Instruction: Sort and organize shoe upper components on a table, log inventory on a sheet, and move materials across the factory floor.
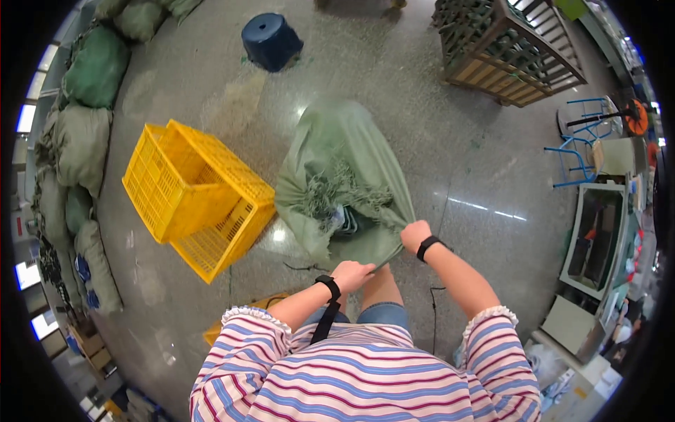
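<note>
A large green woven sack [351, 133] stands in front of me with its frayed mouth partly open toward me. Inside the opening, dark pieces with pale parts [346, 219] show, too small to name. My left hand [353, 276] is closed on the near edge of the sack's mouth. On the right side of the mouth, my right hand [415, 237] grips the rim, and the fabric is drawn taut between the two hands. Dark bands circle both wrists.
Two yellow plastic crates [211, 190] lie stacked at an angle to the left. Beyond them stands a dark blue stool [271, 42]. Stuffed sacks [84, 148] line the left wall. At the far right are a slatted cart [506, 63], blue-legged stools [580, 158] and a glass-fronted cabinet [596, 239].
</note>
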`<move>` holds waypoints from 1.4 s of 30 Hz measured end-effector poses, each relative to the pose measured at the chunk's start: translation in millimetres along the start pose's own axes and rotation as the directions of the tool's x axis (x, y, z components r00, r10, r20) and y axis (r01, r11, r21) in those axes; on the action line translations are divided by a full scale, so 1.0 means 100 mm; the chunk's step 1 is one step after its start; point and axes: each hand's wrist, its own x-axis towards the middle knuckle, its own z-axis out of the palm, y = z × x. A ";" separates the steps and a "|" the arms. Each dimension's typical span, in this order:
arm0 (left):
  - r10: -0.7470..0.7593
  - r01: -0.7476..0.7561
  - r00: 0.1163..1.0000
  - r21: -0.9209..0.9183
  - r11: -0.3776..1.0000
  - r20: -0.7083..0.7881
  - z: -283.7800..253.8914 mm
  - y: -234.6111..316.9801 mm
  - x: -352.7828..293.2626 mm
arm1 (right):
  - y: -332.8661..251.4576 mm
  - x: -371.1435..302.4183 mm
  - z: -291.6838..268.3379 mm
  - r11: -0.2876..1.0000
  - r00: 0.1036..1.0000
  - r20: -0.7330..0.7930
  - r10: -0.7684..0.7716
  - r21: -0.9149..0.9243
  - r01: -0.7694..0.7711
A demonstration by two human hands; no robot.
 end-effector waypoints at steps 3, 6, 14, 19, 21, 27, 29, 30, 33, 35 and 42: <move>-0.083 0.078 0.996 -0.175 0.981 -0.020 0.29 -0.15 -0.23 | -0.13 0.05 -0.09 0.998 0.997 -0.053 -0.059 -0.023 0.057; -0.127 0.155 0.985 -0.282 0.947 0.115 0.61 -0.59 -0.36 | -0.25 0.01 0.01 0.994 0.989 -0.097 -0.108 -0.021 0.106; -0.809 0.846 0.473 0.078 0.528 0.349 0.75 -1.72 -0.73 | -0.30 -0.02 0.37 0.991 0.977 -0.172 -0.127 0.011 0.131; -0.800 0.870 0.432 0.043 0.492 0.416 0.92 -1.79 -0.83 | -0.12 -0.09 0.36 0.979 0.965 -0.162 -0.206 -0.040 0.202; -0.788 0.866 0.448 0.013 0.500 0.422 1.05 -1.78 -0.86 | -0.14 -0.10 0.34 0.975 0.966 -0.135 -0.221 -0.057 0.215; -0.773 0.844 0.502 -0.025 0.536 0.387 1.30 -1.78 -0.84 | -0.13 -0.06 0.37 0.969 0.967 -0.096 -0.237 -0.099 0.227; -0.855 0.897 0.442 -0.138 0.420 0.270 1.32 -1.80 -0.81 | -0.12 -0.06 0.39 0.969 0.967 -0.099 -0.233 -0.107 0.222; -0.877 0.910 0.414 -0.139 0.391 0.243 1.30 -1.85 -0.83 | -0.13 -0.06 0.37 0.969 0.967 -0.102 -0.233 -0.109 0.222; -0.889 0.933 0.360 -0.136 0.334 0.282 1.17 -2.06 -0.88 | -0.15 -0.08 0.32 0.975 0.971 -0.109 -0.213 -0.084 0.205; -0.892 0.923 0.384 -0.091 0.373 0.237 1.09 -2.17 -0.91 | -0.15 -0.07 0.30 0.978 0.975 -0.095 -0.203 -0.077 0.197; -0.982 0.987 0.159 0.009 0.159 -0.104 0.67 -2.43 -0.99 | -0.15 -0.07 0.13 0.984 0.985 -0.019 -0.170 -0.054 0.169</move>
